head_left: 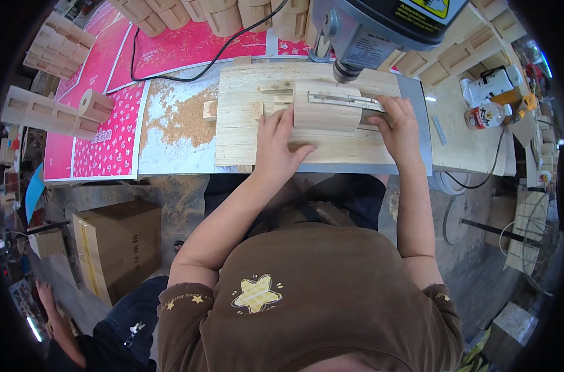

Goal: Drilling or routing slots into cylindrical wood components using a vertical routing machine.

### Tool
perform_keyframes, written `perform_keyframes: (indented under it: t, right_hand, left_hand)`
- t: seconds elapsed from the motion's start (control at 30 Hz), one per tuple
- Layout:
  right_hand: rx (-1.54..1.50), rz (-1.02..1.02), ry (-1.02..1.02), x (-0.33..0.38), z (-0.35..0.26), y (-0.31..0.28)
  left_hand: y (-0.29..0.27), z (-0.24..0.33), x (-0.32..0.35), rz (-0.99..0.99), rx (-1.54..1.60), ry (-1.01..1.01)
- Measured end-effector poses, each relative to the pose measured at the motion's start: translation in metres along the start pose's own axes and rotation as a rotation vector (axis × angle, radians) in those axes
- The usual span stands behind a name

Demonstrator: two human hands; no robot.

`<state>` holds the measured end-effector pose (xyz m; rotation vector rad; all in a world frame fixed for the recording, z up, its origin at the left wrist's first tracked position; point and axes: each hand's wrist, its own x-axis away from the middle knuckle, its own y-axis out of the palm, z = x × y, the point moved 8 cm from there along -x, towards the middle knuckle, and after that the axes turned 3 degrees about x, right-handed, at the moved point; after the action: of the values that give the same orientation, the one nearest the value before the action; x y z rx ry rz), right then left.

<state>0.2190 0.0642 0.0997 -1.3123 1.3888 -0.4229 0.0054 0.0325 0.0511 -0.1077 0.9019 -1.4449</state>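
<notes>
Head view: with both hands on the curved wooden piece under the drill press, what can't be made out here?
- Drill bit tip: hidden behind the drill press head.
- Left hand palm contact with the curved wooden piece: covered by the hand's back.
- Right hand fingertips: partly tucked behind the piece.
- Bottle near the right rim: too small, bent by the fisheye.
</notes>
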Motion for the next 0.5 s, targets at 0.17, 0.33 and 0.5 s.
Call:
perform_keyframes:
  t: [0.17,0.33,0.5]
  right_hand:
    - [0.051,0.038,0.021,-0.018,0.006,0.012]
    - [-0.158,0.039,0.039,-0.022,-0.005,0.002]
    - [-0.511,0.535,0.067,-0.064,0.023,-0.11]
  left_hand:
    - [0.002,-0.023,-0.015,0.073,-0.217,-0.014]
    - [-0.009,-0.038,-0.016,0.024,-0.176,0.025]
    - [-0.009,-0.044,-0.015,0.017,-0.142,-0.025]
